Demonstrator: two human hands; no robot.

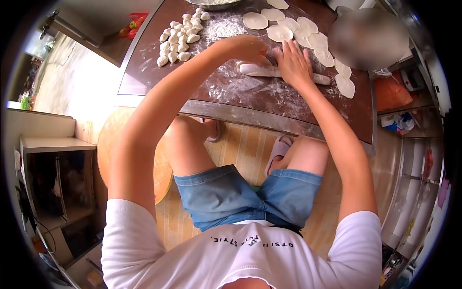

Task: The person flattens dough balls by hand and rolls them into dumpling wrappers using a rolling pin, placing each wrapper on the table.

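Note:
A long, floury white dough log (260, 70) lies across the brown table in front of me. My right hand (294, 63) rests flat over its middle, fingers stretched out and pointing away from me; the log's right end shows past the wrist. Bent at the wrist, my left hand (249, 49) has its fingers curled down onto the log near its left part; the fingertips are partly hidden. Beyond my right hand, thin round dough wrappers (279, 33) lie in an overlapping curve. Left of my left forearm sit rows of filled dumplings (183, 38).
Loose flour (224, 29) is spread on the table (216, 98). A metal bowl (214, 4) stands at the far edge. At the right is a large blurred round shape (368, 38). A round wooden stool (115, 149) is below left; shelves (414, 159) line the right side.

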